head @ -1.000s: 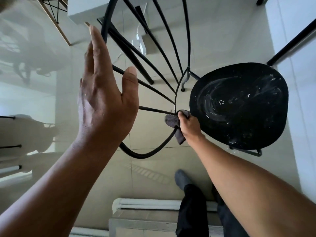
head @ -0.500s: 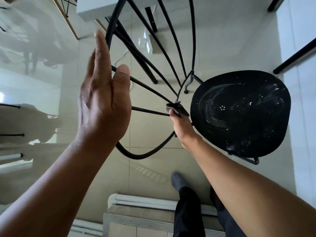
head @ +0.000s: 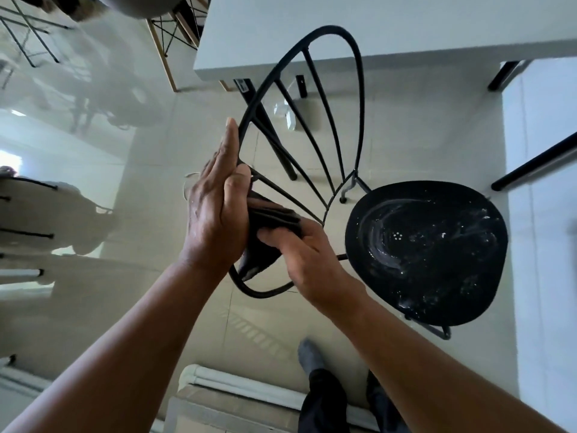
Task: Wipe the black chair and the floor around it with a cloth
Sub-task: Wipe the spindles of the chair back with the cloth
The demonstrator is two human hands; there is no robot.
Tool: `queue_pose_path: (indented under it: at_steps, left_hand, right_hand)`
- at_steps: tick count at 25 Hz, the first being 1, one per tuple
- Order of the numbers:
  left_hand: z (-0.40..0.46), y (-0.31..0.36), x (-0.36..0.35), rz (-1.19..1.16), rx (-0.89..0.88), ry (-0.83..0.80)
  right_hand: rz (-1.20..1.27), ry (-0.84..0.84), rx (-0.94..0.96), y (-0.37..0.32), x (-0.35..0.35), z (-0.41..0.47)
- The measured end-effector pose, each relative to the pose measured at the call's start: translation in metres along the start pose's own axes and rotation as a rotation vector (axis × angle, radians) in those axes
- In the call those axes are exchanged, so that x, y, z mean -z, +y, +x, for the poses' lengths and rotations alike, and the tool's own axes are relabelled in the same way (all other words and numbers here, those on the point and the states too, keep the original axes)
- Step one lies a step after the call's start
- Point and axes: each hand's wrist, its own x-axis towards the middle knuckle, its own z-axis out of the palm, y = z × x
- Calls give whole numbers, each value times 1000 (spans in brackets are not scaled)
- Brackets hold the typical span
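head view looks down on the black chair (head: 424, 251), whose round seat shows white smears and specks, with its hoop back and thin spokes fanning out to the left of the seat. the cloth (head: 268, 226), dark and folded, sits against the lower left part of the chair's hoop back, between the two hands. the left hand (head: 215, 214) stands on edge with fingers straight and together, its palm pressed flat against the left side of the cloth and its fingertips reaching up along the hoop rail. the right hand (head: 309, 254) comes in from the seat side, its fingers curled onto the cloth's right face, thumb lying along the lower edge; a loose corner of cloth hangs below the hands, over the curve of the hoop. the cloth lies well clear of the seat, just left of where the spokes meet. beyond the chair's back stands a white table (head: 374, 23) with a black leg (head: 268, 126) passing behind the spokes. below the seat, on the pale tiled floor (head: 187, 307), a foot in a grey sock (head: 309, 354) shows.
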Motion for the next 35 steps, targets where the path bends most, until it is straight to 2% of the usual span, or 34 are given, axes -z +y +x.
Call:
queue_pose_path:
  at_steps: [3,6,8,9,10,13,16,17,20,23,28,31,33,35]
  left_hand:
    - [-2,4,0,29,4,-3]
    - [-2,6,-1,56,37,12]
    - [-2,6,0,63,40,10]
    - [-2,6,-1,69,41,5]
    - [-2,7,-1,74,43,3]
    - [-1,6,0,35,53,29]
    - [-2,3,-2,14,71,41]
    - [-2,2,-2,15,70,50]
    - [0,0,-2,11,62,69]
    - [1,-1,0,0,76,68]
    - [-1,3,-1,6,28,25]
    - [-2,5,-1,26,26,39]
    - [-3,4,-1,37,17,36]
    - [-2,3,-2,43,13,34]
  right_hand:
    - [-291,82,-35,42,23,19]
    - [-546,148,-353,114,73,40]
    - [-618,243,-591,144,104,46]
    - [-585,335,-670,155,117,51]
    - [-522,474,-670,160,123,55]
    - [-114,789,-459,166,120,75]
    - [318,983,-395,144,104,88]
    - [378,988,-413,135,96,92]
    - [276,759,-508,99,70,94]
    - [270,630,-486,58,46,75]
    - [469,274,-149,-21,22,45]
    - [557,248,18,-66,29,51]
    - [593,268,208,-91,37,57]
    - [363,251,444,-102,35,65]
